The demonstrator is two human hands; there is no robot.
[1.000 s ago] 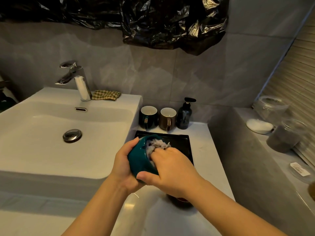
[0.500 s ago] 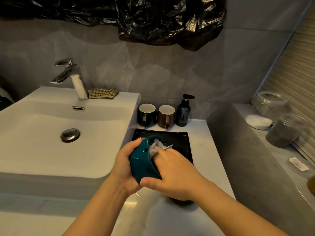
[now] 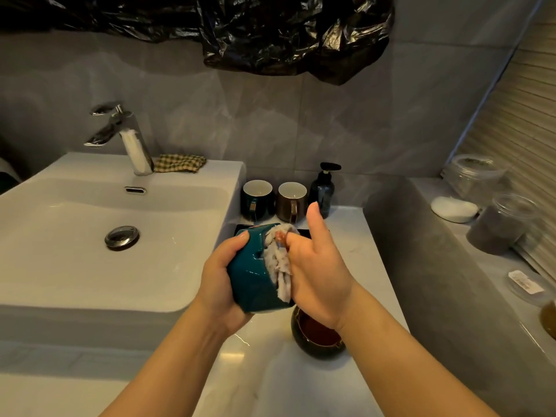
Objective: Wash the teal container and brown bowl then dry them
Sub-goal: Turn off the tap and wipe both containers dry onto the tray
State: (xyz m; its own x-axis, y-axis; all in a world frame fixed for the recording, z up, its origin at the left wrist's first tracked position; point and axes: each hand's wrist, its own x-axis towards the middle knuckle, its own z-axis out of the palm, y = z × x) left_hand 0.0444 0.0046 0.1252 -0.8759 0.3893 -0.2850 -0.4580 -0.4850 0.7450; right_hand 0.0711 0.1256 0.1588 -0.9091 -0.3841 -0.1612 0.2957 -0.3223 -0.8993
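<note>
While the left hand [image 3: 219, 284] wraps its curled fingers and thumb round the outside of the teal container [image 3: 251, 275], that container lies tipped on its side in the palm, with its mouth turned toward the right hand [image 3: 319, 278]. The right hand is just beside it. Its fingers are bent round a pale, crumpled cloth [image 3: 278, 266] and push into the container's opening, and the thumb stands straight up, clear of everything. The cloth bunches between the right hand's fingers and the teal rim, and a fold hangs down past the lower edge.

Directly beneath the right wrist, the brown bowl [image 3: 316, 335] sits upright on the white counter [image 3: 355, 251], apart from both hands. Beyond the fingertips lies a black tray [image 3: 240, 228], mostly hidden by the container. Farther beyond stand a dark mug [image 3: 258, 200], a brown mug [image 3: 291, 201] and a pump bottle [image 3: 322, 194]. A white sink [image 3: 90, 266] spreads out to the far side of the left hand.
</note>
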